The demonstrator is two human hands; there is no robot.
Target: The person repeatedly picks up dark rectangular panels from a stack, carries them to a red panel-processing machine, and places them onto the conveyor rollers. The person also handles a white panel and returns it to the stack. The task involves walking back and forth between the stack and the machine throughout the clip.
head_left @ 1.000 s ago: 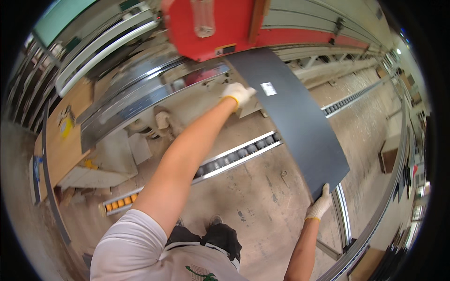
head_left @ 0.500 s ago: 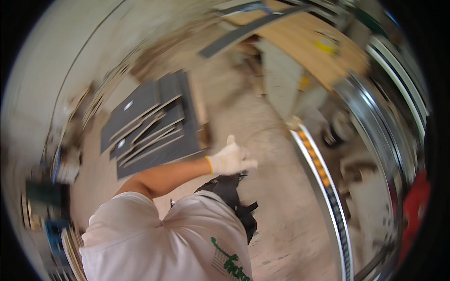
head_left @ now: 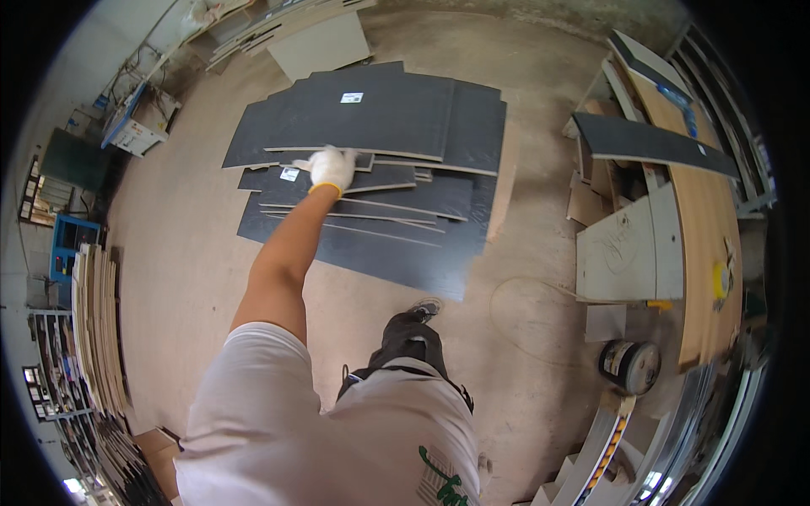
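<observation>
My left hand, in a white glove with a yellow cuff, reaches out over a stack of dark grey boards on the floor. Its thumb points out to the left, apart from the other fingers, which lie at the near edge of a large dark board with a white label. Whether they touch that edge I cannot make out. Closer to me, several narrow dark strips lie loosely across a wider dark board. My right hand is out of sight.
On the right stands a wooden-topped workbench, crossed by a dark board. A black bucket and a thin hose are beside it. Upright panels lean at the left. A white-and-blue machine stands at the far left.
My view has turned toward the board stack, which now lies ahead of me. The left arm, earlier bent across my front, is stretched forward, with its hand over the boards.
</observation>
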